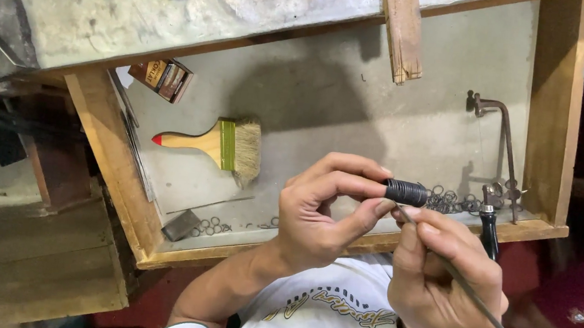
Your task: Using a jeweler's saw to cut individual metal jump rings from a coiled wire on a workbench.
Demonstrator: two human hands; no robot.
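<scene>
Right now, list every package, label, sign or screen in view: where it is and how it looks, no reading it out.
Small box: lies tilted at the drawer's upper left corner, under the bench edge; rectangular carton, brown and black with orange and white print.
Printed shirt: bottom centre, below the left hand and right hand; white cloth with curved yellow-and-dark lettering.
No signs or screens in view.

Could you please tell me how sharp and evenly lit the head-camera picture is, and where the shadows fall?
In the head view, the left hand and right hand are sharp, as is the dark coil they hold; a soft, broad shadow lies on the grey tray floor above the paintbrush; light is diffuse with no strong glare; the far-right edge falls dark and slightly smeared.
</scene>
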